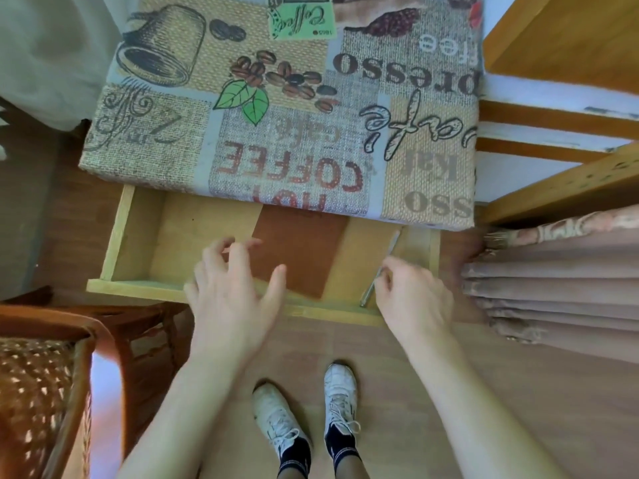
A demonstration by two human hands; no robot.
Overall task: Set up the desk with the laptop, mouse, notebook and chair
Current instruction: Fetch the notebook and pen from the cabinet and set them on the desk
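Note:
The desk (276, 98) is covered by a coffee-print cloth, with nothing on top in view. Its pale wooden drawer (138, 236) stands pulled out below the desk edge. A brown notebook or flat board (301, 250) lies in the drawer's middle. A thin grey pen (380, 267) lies at the drawer's right end. My left hand (231, 288) hovers over the drawer's front edge with fingers spread, holding nothing. My right hand (411, 292) pinches the pen near its lower half. The wicker chair (45, 385) stands at the lower left. No laptop or mouse is visible.
A pink pleated curtain (553, 288) hangs at the right. Wooden shelving (560, 46) stands at the upper right. A white curtain (52, 46) is at the upper left. My feet in white sneakers (304, 416) stand on the wood floor.

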